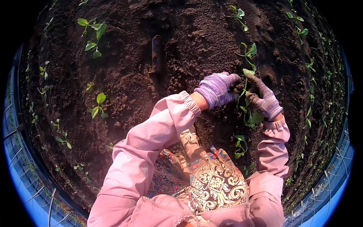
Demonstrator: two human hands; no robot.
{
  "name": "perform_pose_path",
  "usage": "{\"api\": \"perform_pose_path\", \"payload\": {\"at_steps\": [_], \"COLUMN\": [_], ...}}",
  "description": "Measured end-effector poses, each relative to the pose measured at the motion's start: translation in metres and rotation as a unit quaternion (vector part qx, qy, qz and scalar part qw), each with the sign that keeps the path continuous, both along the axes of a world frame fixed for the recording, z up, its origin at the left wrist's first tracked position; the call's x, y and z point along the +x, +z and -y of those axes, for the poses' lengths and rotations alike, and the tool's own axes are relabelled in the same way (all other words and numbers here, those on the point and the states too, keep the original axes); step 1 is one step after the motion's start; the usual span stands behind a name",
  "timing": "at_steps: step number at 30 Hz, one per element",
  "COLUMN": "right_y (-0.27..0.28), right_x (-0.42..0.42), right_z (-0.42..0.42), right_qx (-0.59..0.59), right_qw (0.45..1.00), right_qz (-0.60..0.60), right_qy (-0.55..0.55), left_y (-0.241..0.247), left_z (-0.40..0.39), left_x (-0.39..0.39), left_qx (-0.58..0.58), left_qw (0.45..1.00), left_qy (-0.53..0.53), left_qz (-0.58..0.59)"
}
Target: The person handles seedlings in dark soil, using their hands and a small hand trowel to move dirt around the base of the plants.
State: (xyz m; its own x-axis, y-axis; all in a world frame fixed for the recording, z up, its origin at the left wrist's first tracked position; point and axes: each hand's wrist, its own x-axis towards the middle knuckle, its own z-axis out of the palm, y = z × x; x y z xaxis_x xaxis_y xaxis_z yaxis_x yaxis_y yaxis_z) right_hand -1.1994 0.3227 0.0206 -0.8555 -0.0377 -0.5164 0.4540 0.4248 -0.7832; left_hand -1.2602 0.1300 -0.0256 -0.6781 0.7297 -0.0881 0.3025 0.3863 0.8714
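My left hand (217, 88), in a purple knitted glove, is just left of a seedling's thin stem (245, 87). Its thumb and fingers are apart, the tips close to the soil. Across the stem is my right hand (264, 98), its glove caked with soil at the fingers. The right forefinger tip meets a pale green leaf (248, 71), while the thumb lies lower, apart from it. Whether either hand presses on the stem is hidden. Broader leaves (254, 119) show below the right hand, partly in shade. Another seedling (250, 52) stands just beyond both hands.
Dark loose soil (198, 37) spreads ahead, with a narrow dark bar (156, 52) lying in it. Larger seedlings (97, 31) and a small one (98, 106) grow on the left. More seedling rows (310, 96) run along the right. Patterned cloth (218, 181) covers my knees.
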Motion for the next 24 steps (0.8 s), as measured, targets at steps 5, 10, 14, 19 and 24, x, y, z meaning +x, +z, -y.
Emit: {"api": "perform_pose_path", "payload": {"at_steps": [5,10,14,19,24], "right_y": [0.005,-0.033,-0.046,-0.045,-0.059], "right_x": [0.001,-0.004,-0.008,0.001,0.008], "right_z": [-0.002,-0.056,-0.036,-0.039,-0.046], "right_qx": [-0.189,-0.011,0.29,0.19,0.195], "right_qw": [0.98,0.995,0.951,0.98,0.97], "right_qz": [-0.018,-0.025,-0.107,-0.01,-0.022], "right_qy": [-0.055,-0.101,0.027,0.052,0.142], "left_y": [0.0,-0.016,-0.025,-0.02,-0.017], "left_z": [-0.023,-0.019,-0.016,0.006,-0.005], "left_x": [0.005,0.004,0.006,0.011,0.026], "left_qx": [-0.037,-0.05,-0.043,-0.112,-0.143], "left_qw": [0.998,0.997,0.996,0.993,0.989], "left_qy": [0.042,0.058,0.072,-0.027,-0.017], "left_qz": [-0.03,0.0,0.006,-0.023,-0.031]}}
